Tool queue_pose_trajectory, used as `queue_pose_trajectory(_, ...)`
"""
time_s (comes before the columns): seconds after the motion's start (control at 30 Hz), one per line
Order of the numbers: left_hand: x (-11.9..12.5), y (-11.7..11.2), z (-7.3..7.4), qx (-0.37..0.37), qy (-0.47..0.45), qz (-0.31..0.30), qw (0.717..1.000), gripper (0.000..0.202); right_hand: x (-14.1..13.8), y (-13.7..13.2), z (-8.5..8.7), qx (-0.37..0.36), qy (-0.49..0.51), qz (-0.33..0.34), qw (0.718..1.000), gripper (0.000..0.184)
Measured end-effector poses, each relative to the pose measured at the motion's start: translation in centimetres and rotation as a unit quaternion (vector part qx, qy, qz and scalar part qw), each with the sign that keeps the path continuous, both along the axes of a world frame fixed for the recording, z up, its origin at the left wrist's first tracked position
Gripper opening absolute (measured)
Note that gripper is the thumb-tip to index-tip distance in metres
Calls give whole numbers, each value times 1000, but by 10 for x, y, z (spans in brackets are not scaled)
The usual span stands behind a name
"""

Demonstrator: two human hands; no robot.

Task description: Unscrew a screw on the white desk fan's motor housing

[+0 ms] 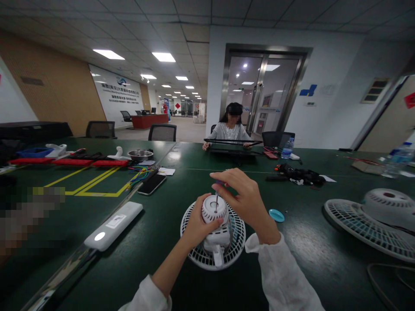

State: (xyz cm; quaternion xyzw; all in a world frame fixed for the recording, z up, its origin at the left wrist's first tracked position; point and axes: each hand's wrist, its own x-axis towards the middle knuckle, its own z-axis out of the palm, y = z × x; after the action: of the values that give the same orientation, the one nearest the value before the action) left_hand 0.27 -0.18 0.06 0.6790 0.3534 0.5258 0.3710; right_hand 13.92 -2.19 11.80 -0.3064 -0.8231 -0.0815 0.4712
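A small white fan (240, 246) lies grille-down on the green table in front of me, its round motor housing (210, 207) facing up. My left hand (198, 222) is wrapped around the housing, thumb across its near side. Above it, my right hand (238, 188) pinches the handle of a screwdriver (217, 201). Its thin metal shaft stands nearly upright, with the tip at a hole in the top of the housing. Most of the handle is hidden by my fingers.
A turquoise round cap (276, 215) lies right of the fan. Further right is a larger white fan (343, 220). At left are a white power strip (113, 226) and a phone (152, 184). Across the table, a person (230, 129) holds a dark frame (233, 141).
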Motion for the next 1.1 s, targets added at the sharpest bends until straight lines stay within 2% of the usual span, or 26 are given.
queue_pose_trajectory(0.27,-1,0,0,-5,6,2,1000,62,1,-1,-1,-16,4,31,999,30)
queue_pose_trajectory(0.67,1,-1,2,-13,-12,9,1000,63,0,-1,-2,13,-10,-16,1000,23)
queue_pose_trajectory(0.87,0,0,1,-4,-7,2,1000,62,1,-1,-1,-5,-5,27,1000,31)
queue_pose_trajectory(1.1,0,-1,3,-4,3,5,1000,62,1,0,-2,15,-16,-15,1000,23)
